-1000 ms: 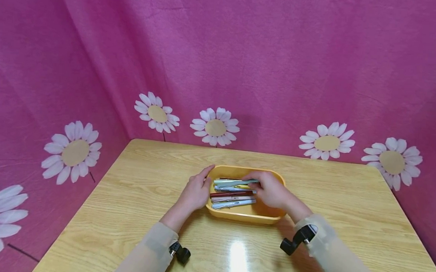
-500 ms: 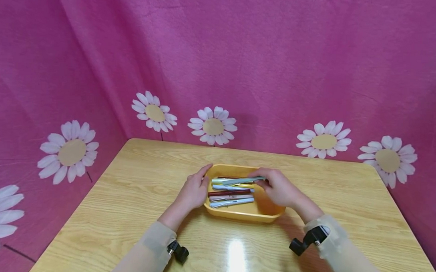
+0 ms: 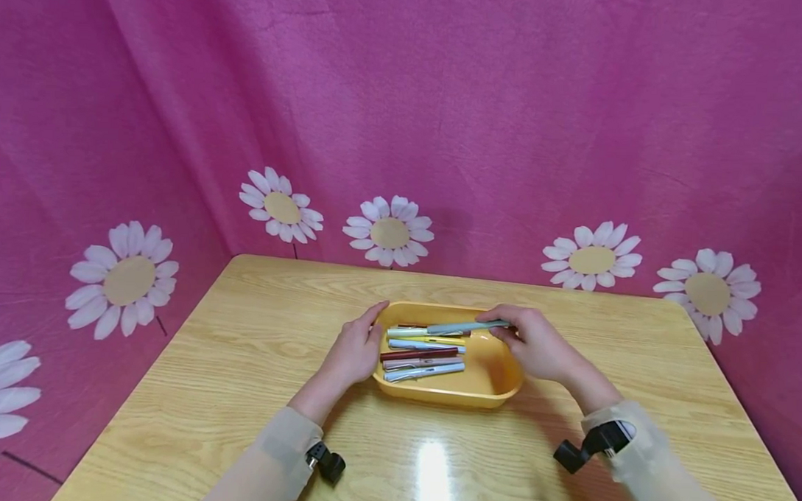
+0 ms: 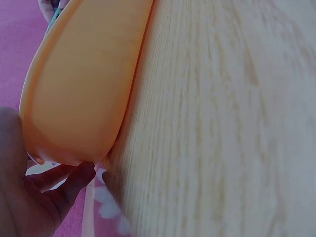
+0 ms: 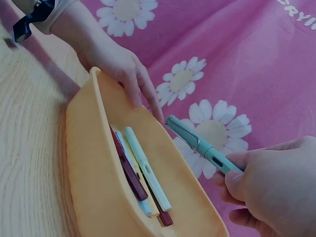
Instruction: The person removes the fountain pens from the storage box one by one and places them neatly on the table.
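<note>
A yellow-orange plastic tray (image 3: 445, 396) stands on the wooden table. My left hand (image 3: 353, 354) grips its left end, thumb inside the rim and the other fingers around the outer wall. A grey-green pen (image 3: 461, 327) with a metal clip is pinched by one end between the thumb and fingers of my right hand (image 3: 545, 349), over the tray's far right part. Its clip end points left, above the other pens. Several pens lie sideways in the tray's left half, among them a dark red pen (image 3: 419, 355), a light blue pen (image 3: 426, 372) and a pale green pen (image 5: 148, 170).
The table (image 3: 293, 313) reaches back to a pink cloth (image 3: 445, 134) printed with white daisies, which also hangs at the left. Black camera mounts sit on both wrists. A bright light reflection lies on the table before the tray.
My right hand has moved to the right with the grey-green pen, drawing it away from the other pens. My left hand stays at the tray's left end.
</note>
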Available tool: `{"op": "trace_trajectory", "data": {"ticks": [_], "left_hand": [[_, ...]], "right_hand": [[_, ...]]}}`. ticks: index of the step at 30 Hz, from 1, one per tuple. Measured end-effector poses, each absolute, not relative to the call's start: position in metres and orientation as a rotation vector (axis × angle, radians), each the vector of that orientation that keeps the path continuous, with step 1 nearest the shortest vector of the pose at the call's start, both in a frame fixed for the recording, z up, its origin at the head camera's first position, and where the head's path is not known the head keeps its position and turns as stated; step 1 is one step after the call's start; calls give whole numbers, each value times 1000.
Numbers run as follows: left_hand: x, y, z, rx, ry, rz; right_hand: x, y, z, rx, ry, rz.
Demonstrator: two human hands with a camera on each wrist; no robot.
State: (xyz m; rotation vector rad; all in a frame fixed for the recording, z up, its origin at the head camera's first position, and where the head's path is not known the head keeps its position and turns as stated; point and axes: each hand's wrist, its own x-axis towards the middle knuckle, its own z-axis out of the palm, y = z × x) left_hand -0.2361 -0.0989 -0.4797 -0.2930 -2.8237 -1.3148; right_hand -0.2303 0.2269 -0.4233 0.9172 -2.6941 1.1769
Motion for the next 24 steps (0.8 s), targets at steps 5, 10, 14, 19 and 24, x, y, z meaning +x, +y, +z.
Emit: {"op": "trace_trajectory", "data": {"ticks": [5,10,14,19,24], "left_hand": [[-235,-98,-479,-295,-2820,-1299],[-234,-98,-478,-302,-2808,-1296],[-234,-98,-479,-297,-2815,-1289],[-234,-97,-478,-299,-2821,-1298],[-233,-98,-478,-304,-2809,-1297]], "right_hand": [[-228,240,-421,871,-2692,1191],[-225,251,-418,844,-2684,1204],[-223,260,-417,830,-2674,1203],[-221,272,-416,801,-2667,1179],[-218,284,-416,773,-2641,1177]]}}
